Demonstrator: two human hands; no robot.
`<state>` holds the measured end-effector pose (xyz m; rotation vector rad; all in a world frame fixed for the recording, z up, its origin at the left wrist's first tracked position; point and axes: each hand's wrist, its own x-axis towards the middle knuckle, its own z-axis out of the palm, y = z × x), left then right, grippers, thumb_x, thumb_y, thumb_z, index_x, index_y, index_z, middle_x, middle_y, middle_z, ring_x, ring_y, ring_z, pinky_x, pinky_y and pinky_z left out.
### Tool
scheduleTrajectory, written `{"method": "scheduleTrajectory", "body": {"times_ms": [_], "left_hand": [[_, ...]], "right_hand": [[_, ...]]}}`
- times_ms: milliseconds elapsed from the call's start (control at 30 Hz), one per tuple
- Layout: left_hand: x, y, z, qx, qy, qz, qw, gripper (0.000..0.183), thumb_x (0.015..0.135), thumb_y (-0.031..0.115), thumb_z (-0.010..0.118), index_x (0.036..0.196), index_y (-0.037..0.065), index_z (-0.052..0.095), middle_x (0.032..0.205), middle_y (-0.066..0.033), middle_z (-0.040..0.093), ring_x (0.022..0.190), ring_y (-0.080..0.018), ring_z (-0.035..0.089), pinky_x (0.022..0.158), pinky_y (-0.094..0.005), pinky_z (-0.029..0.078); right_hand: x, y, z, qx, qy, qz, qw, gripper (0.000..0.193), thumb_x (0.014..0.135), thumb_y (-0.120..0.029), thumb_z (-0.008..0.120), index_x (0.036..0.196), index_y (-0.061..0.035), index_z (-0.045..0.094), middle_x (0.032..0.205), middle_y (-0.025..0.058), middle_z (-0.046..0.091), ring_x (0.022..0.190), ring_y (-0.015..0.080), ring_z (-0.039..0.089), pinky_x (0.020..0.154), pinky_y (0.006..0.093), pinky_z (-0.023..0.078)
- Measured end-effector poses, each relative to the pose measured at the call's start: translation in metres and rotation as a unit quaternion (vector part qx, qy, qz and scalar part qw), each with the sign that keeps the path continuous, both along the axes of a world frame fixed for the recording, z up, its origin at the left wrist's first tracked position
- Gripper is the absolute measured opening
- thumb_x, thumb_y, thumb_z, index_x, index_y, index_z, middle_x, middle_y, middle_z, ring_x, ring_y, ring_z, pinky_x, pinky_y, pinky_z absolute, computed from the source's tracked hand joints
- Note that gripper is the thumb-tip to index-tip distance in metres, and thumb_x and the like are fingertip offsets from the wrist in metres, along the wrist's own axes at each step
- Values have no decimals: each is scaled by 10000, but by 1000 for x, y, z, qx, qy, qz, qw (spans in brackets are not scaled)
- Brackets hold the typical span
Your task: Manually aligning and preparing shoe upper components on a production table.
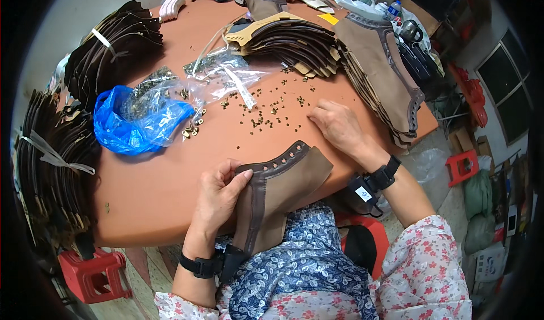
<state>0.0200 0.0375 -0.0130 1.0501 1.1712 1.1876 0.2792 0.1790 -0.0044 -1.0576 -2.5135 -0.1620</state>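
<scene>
A brown leather shoe upper piece (283, 187) with a darker band and a row of holes lies over the near table edge and my lap. My left hand (221, 192) grips its dark band between thumb and fingers. To the right, my right hand (337, 124) rests low over the tabletop with its fingers pressed together; anything in them is too small or hidden to tell. Small brass-coloured eyelets (266, 119) are scattered on the table just left of it. Larger metal pieces (192, 130) sit beside a blue plastic bag (122, 133).
On the orange-brown table (153, 189), bundled dark leather pieces (107, 48) stand at the left, with another tied stack (54, 161) nearer. Fanned leather pieces (294, 42) and a brown stack (385, 70) lie behind my right hand. Clear bags (221, 70) hold more eyelets. Red stools (96, 274) stand below.
</scene>
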Motion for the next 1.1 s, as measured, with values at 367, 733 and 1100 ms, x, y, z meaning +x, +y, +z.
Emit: {"method": "scheduleTrajectory", "body": {"times_ms": [367,733,1100], "left_hand": [[-2,0,-2,4,31,6,1000,120,898,44,614,982,-36,644,775,23,618,672,-22,514,599,-178,420],[-7,0,7,-18,-36,-40,998,152,901,40,594,1029,-29,639,868,-22,662,777,-54,584,682,-202,470],[-16,0,19,-67,-22,-86,994,170,900,54,573,1032,-34,635,889,-31,652,800,-69,580,716,-227,477]], "right_hand": [[5,-11,4,-122,111,-69,984,88,796,-113,616,820,-30,600,791,101,631,721,233,607,640,363,490],[-28,-81,48,-183,317,27,930,96,754,-59,682,832,-57,626,879,51,652,945,203,603,820,325,432],[-80,-98,17,-110,198,94,969,70,763,-105,692,797,-99,631,948,8,639,1178,249,524,999,428,296]]}}
